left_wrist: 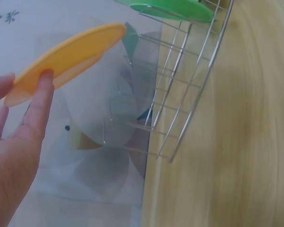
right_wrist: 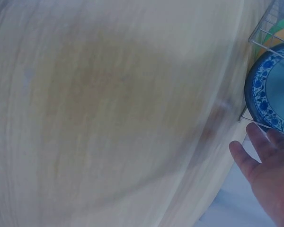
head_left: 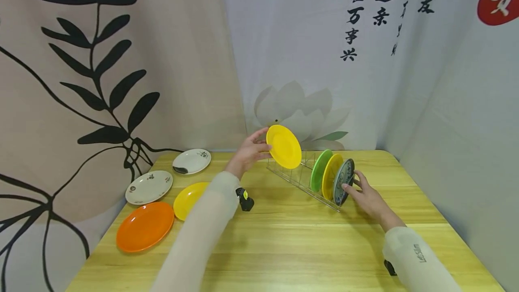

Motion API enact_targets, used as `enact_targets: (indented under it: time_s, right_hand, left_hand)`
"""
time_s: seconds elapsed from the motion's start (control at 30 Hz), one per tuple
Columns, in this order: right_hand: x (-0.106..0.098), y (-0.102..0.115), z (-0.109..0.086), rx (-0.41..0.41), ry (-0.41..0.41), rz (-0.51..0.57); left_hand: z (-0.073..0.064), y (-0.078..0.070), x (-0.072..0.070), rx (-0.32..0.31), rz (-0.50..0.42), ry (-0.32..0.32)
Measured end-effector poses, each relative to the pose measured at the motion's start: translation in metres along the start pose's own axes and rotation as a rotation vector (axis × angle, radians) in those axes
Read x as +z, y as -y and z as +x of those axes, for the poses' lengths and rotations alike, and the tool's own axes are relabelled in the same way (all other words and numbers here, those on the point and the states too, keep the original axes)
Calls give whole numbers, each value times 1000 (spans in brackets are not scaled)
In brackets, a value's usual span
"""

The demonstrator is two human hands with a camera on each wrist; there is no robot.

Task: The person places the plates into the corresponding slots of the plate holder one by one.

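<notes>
In the head view my left hand (head_left: 252,153) pinches a small yellow plate (head_left: 284,146) by its left edge, tilted, above the far left end of a wire dish rack (head_left: 298,178). The left wrist view shows its fingers along the plate's rim and underside. Standing on edge in the rack are a green plate (head_left: 320,170), another yellow plate (head_left: 332,177) and a blue-patterned plate (head_left: 343,183). My right hand (head_left: 366,196) is at the blue-patterned plate's right side, its fingers spread and fairly straight near the rim in the right wrist view.
On the left of the wooden table (head_left: 284,247) lie an orange plate (head_left: 145,227), a yellow plate (head_left: 188,199) partly behind my left sleeve, and two white patterned plates, one nearer (head_left: 149,187) and one farther (head_left: 192,161). Printed curtains hang behind the table and along its right side.
</notes>
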State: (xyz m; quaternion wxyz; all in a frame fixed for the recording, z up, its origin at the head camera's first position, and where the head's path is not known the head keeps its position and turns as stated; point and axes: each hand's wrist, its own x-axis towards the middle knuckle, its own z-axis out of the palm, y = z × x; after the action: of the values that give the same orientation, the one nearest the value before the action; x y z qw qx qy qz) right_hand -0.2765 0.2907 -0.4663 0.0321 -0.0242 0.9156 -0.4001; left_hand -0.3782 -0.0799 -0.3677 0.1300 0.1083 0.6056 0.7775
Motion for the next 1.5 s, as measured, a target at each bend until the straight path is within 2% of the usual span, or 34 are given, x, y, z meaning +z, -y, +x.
enact_targets:
  time_s: [0.47, 0.83, 1.13, 1.37, 1.5]
  right_hand:
    - [1, -4, 1, 14, 8, 9]
    - [3, -4, 3, 15, 2, 12]
    - [3, -5, 2, 18, 2, 19]
    - [1, -2, 1, 12, -1, 18]
    - [0, 1, 0, 24, 4, 19]
  left_hand:
    - [16, 7, 35, -18, 82, 6]
    - [29, 22, 46, -7, 159, 10]
    - [34, 38, 62, -17, 228, 16]
    - [35, 49, 72, -25, 181, -17]
    - [34, 50, 72, -23, 193, -17]
